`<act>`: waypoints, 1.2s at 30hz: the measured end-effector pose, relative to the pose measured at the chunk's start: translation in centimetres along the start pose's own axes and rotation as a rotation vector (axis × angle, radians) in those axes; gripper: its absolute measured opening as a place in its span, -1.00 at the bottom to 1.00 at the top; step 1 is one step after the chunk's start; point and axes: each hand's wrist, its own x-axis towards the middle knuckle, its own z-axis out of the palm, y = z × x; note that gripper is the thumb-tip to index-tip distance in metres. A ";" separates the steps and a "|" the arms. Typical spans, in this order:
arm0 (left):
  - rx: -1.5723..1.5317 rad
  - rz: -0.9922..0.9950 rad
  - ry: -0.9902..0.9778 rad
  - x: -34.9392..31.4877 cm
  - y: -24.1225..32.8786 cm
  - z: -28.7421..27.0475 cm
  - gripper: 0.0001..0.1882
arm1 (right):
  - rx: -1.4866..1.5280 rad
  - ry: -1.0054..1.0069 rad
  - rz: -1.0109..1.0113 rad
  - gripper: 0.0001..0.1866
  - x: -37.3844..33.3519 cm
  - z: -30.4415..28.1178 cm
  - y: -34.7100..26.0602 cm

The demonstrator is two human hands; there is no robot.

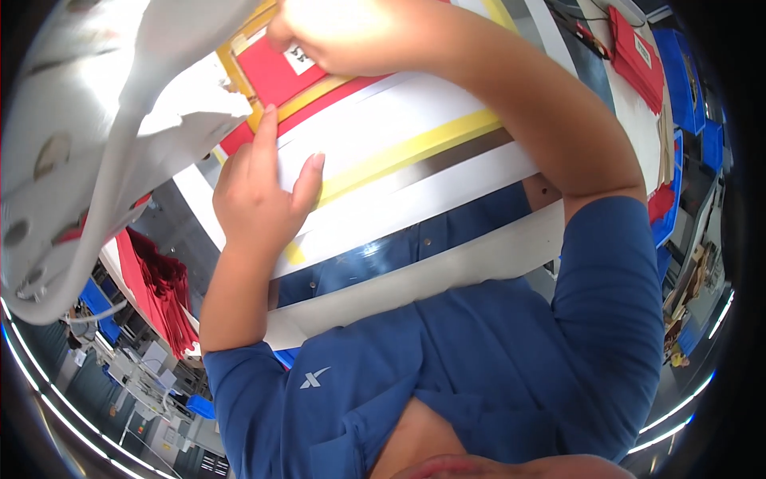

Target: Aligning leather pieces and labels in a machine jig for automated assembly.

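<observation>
To keep the red cloth (pixel 265 73) flat inside its yellow frame (pixel 309 97), at the far left beside the white machine (pixel 187 40), the left hand (pixel 259 188), opened wide, should press gently while the right hand (pixel 339 36), its grip too hidden to tell, smooths near the white label (pixel 301 61).

Left side: white machine (pixel 68 112) and curved grey pipe (pixel 112 168) bar passage beyond the left hand (pixel 255 191). Top: right hand (pixel 351 36) obstructs access over the red piece (pixel 273 76). Free lane: across the white sheet (pixel 383 124), between left thumb (pixel 306 185) and right forearm (pixel 527 88).
</observation>
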 end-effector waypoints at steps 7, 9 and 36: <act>0.001 -0.033 -0.047 0.4 0.2 -0.3 -0.22 | -0.211 -0.365 0.230 -0.81 2.1 -0.5 -1.6; -0.012 -0.101 -0.105 0.6 0.7 -0.6 -0.22 | -0.203 -0.450 0.289 -0.83 2.4 -1.0 -2.0; 0.030 -0.013 -0.046 0.6 0.2 0.0 -0.15 | -0.406 -0.231 0.058 -0.79 1.6 0.6 -1.9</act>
